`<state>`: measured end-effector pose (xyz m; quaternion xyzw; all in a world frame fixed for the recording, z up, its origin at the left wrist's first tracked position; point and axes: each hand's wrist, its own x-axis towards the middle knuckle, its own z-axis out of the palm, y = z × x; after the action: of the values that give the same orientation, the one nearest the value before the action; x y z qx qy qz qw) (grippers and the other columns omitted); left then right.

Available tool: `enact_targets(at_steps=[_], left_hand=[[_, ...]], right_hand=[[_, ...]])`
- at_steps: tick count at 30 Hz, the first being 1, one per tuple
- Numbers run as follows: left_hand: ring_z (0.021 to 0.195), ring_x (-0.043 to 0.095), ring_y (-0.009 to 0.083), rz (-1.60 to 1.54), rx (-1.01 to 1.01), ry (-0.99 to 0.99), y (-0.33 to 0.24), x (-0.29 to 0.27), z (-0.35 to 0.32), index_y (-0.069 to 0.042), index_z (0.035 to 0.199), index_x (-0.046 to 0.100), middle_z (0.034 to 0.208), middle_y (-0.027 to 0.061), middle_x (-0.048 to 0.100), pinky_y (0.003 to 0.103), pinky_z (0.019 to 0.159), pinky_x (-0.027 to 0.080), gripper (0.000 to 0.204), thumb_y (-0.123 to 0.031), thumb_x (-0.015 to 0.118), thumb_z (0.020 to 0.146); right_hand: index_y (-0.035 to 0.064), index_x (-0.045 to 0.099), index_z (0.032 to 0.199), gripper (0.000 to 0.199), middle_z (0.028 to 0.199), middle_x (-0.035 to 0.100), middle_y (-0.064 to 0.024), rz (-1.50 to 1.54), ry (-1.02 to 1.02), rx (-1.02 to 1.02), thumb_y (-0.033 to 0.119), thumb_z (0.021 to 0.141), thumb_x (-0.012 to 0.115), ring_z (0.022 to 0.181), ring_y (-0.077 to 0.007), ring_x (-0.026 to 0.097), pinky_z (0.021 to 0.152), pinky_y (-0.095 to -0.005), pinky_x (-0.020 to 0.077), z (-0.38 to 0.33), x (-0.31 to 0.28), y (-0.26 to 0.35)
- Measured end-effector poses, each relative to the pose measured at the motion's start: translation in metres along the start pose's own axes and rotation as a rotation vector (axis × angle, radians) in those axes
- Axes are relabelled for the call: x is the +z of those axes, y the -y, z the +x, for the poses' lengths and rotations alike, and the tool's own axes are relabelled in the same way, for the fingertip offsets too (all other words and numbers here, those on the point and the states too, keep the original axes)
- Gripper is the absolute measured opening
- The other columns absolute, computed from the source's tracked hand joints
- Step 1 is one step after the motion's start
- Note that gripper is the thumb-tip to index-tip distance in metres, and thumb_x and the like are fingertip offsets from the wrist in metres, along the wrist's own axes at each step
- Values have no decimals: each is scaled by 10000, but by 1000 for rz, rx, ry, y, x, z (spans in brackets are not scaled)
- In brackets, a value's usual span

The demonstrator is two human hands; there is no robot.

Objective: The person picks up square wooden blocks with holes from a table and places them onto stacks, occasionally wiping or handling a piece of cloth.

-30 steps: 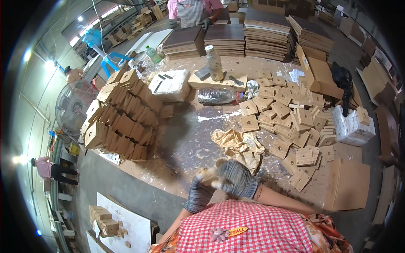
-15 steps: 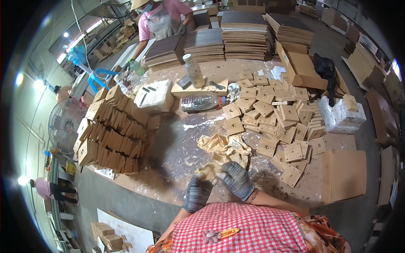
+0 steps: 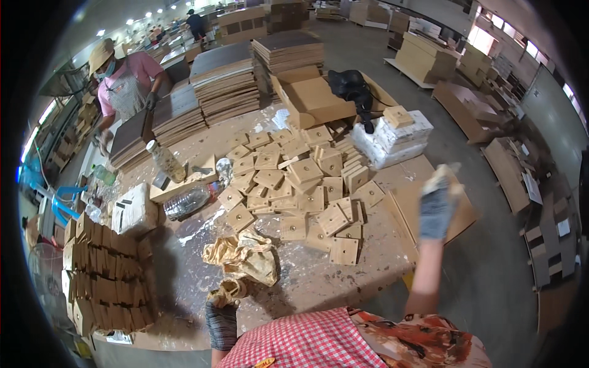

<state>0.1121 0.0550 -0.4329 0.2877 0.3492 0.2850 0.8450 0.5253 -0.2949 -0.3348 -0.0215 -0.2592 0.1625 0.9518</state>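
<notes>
The small, crumpled, tan cloth-like piece (image 3: 230, 288) is at the near edge of the brown, paint-stained surface (image 3: 304, 291); the grip of the gloved left hand (image 3: 221, 316) is closed on its near end. Just beyond lies a larger, crumpled, yellowish cloth (image 3: 257, 260). At right, the gloved right hand (image 3: 437, 205) is near a brown cardboard box (image 3: 405, 205); it is blurred, so I cannot tell its grip. Farther, square, pale wooden blocks (image 3: 305, 170) lie heaped.

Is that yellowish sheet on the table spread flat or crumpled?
Crumpled: the yellowish sheet lies in uneven folds with raised creases on the table, beyond the left hand.
</notes>
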Motion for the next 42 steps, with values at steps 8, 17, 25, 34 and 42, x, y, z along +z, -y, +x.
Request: enact_targets(at_steps=[8, 17, 25, 34, 42], left_hand=[[910, 610, 209, 32, 27, 26, 1, 9, 1, -109, 1080, 581, 1036, 56, 639, 380, 747, 518, 289, -273, 574, 843], [946, 611, 212, 21, 39, -26, -9, -21, -2, -111, 1139, 581, 1083, 56, 640, 383, 769, 514, 339, -295, 565, 855], [772, 556, 170, 29, 134, -36, -7, 18, -7, -129, 864, 525, 784, 17, 562, 366, 774, 480, 83, -209, 548, 871], [920, 618, 222, 123, 184, -129, -3, -5, -15, -57, 1063, 569, 972, 89, 633, 419, 837, 526, 237, -205, 589, 880], [938, 587, 179, 46, 203, -247, 17, -48, -23, -45, 1230, 487, 1059, 59, 578, 334, 821, 519, 406, -121, 631, 857]], right_hand=[[37, 456, 1346, 547, 1176, 610, -107, -890, -387, 58, 419, 955, 470, 941, -198, 623, 812, -302, 520, 5, -16, 15], [119, 633, 1181, 328, 809, 575, 48, -1434, -817, -19, 160, 856, 639, 562, -39, 463, 508, -198, 449, -31, -85, -12], [73, 660, 1071, 250, 878, 604, 39, -1437, -394, 180, 191, 850, 668, 750, -51, 535, 648, -210, 474, -53, -43, -80], [63, 587, 1163, 434, 1033, 609, -113, -1546, 847, 489, 359, 850, 638, 962, -212, 587, 852, -346, 488, -129, 49, -292], [93, 651, 1042, 308, 1006, 593, -141, -1823, 1438, 800, 331, 860, 580, 999, -274, 566, 853, -389, 483, -145, 50, -371]])
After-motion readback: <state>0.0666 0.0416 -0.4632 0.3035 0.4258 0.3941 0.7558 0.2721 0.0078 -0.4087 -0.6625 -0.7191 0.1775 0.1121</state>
